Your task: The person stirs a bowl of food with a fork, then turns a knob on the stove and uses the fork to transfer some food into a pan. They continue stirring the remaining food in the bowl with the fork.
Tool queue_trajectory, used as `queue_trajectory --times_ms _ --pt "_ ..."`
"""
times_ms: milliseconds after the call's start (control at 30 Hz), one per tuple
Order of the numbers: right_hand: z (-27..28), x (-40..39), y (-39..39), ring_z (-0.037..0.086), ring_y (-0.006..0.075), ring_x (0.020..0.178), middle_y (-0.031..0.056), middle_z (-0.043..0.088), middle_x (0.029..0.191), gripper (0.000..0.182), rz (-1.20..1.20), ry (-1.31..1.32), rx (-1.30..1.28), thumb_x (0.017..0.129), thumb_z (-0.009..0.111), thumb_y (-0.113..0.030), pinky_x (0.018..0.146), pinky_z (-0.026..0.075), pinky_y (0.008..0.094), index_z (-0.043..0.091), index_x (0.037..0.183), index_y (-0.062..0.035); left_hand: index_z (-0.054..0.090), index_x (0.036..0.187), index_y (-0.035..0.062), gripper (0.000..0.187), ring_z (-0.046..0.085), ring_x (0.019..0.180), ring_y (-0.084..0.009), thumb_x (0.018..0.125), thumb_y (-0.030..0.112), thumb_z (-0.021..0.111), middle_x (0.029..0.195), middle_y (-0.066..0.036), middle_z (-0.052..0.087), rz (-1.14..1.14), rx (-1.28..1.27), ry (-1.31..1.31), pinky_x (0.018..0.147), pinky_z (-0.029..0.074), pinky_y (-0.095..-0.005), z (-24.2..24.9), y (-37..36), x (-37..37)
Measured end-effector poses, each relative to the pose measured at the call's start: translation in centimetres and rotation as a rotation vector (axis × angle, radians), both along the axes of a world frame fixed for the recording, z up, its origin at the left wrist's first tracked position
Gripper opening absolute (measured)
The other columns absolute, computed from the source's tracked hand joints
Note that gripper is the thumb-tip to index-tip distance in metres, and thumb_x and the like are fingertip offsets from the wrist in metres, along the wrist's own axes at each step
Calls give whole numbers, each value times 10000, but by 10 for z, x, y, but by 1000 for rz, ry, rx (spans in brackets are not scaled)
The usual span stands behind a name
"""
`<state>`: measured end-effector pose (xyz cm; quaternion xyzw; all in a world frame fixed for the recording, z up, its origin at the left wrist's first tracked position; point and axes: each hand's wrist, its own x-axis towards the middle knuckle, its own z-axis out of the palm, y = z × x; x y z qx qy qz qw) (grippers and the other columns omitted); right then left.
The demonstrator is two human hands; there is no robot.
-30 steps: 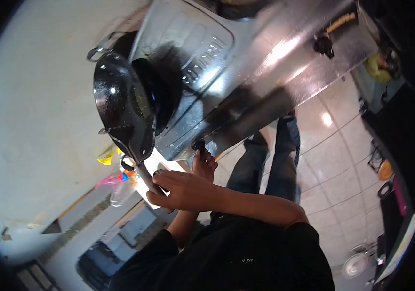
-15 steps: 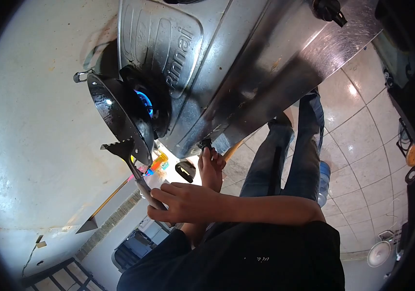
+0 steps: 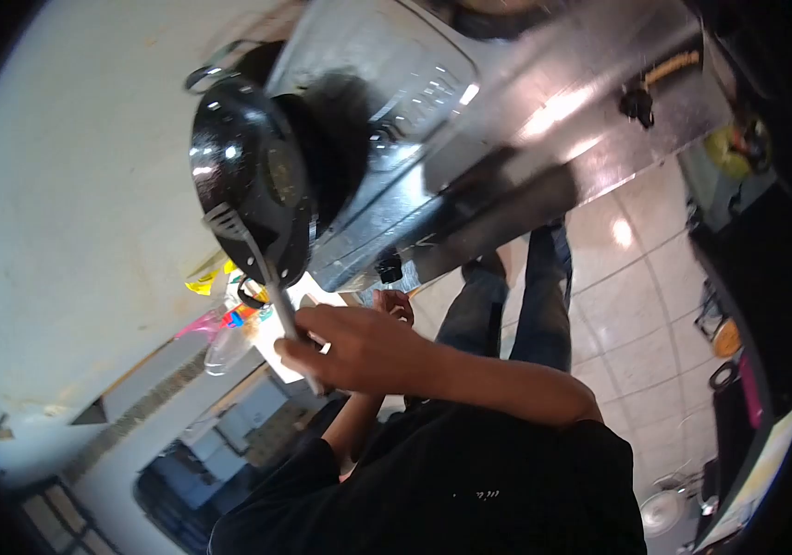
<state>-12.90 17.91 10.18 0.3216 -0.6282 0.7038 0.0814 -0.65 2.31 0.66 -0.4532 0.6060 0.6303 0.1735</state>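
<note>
- Gripping the long grey handle of a slotted metal spatula point(image 3: 278, 298), the right hand point(image 3: 364, 347) is closed narrow about it, with thumb and fingers on opposite sides of the shaft; its forearm crosses in front of the body from the right
- The spatula slants up and leftward from this hand; its slotted head overlaps the near part of a round, glossy black wok point(image 3: 253, 157), though whether metal touches metal cannot be told
- The wok stands at the left edge of a silver metal stove point(image 3: 396, 74), its wire loop handle on the far side; a dull yellowish patch shows inside it, too unclear to name
- The left hand point(image 3: 396, 305) is just below a black control knob point(image 3: 389, 267) near the front left corner of the stove, apparently apart from it; its fingers look curled, but the right hand and forearm partly block the view, so how wide they stand cannot be told
- A second black knob point(image 3: 637, 107) sits on the front panel toward the right end of the stove; the raised lettering on the stove top is blurred
- Past the stove's left edge lie bright plastic packets point(image 3: 232, 319) in pink, blue and red; a pale wall point(image 3: 72, 231) rises beyond; a pale tiled floor point(image 3: 637, 314) spreads out past the front edge
</note>
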Motion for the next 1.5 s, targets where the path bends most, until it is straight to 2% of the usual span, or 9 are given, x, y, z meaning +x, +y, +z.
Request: queue_trajectory --times_ms 67,167,300,467,600,700,1033,1367,1500 --pt "20 -23 2 656 220 729 100 562 883 342 46 8 15 818 619 -116 618 552 331 547 1142 -34 537 1007 51 481 549 671 -149 983 516 413 788 -53 567 119 230 165 579 430 -267 12 2 15" --pt "64 -69 -3 653 211 641 75 599 782 113 67 10 73 877 620 -158 543 518 325 550 942 -98 585 1042 -10 327 628 750 -174 970 305 538 823 -85 638 -514 -178 -30 689 515 -319 28 -29 31" --pt "136 -127 -10 586 153 548 72 531 554 92 13 -11 514 932 542 -125 503 434 293 523 888 -46 581 1088 4 359 613 830 -184 975 342 534 947 -107 628 -762 -465 147 733 498 -317 55 -68 59" --pt "168 -152 -60 493 387 541 185 516 585 223 -25 239 761 932 560 -224 565 429 409 519 897 -8 593 1057 -7 352 605 779 -197 945 327 590 902 -112 647 -426 -380 278 711 494 -313 60 -118 97" --pt "142 -164 -96 568 420 754 200 588 731 244 -138 424 909 917 583 -237 699 461 477 556 1087 -64 590 1076 7 315 569 712 -116 966 302 564 852 -40 608 -348 -308 292 648 479 -282 58 -165 130" --pt "145 -161 -110 571 423 845 202 617 831 293 -155 366 1104 896 610 -226 750 465 486 558 1149 -88 584 1038 13 249 544 707 -106 958 249 575 837 -62 612 -224 -323 335 631 452 -260 60 -197 149" --pt "122 -144 -120 504 359 556 201 582 673 179 -181 95 856 899 578 -158 565 434 356 582 936 17 604 1045 1 290 552 728 -112 962 277 575 893 -46 608 -19 -348 336 674 469 -255 56 -250 158" --pt "114 -148 -119 618 438 746 228 652 771 266 -269 194 961 849 627 -206 726 495 484 629 947 42 586 1092 4 272 545 728 -99 971 245 562 914 -43 610 8 -302 467 670 449 -237 86 -198 95" --pt "129 -122 -133 607 403 654 230 598 696 188 -135 65 822 856 610 -161 609 471 426 554 843 18 591 1084 7 262 528 711 -92 974 243 555 873 -29 602 56 -301 516 671 442 -232 91 -190 89"
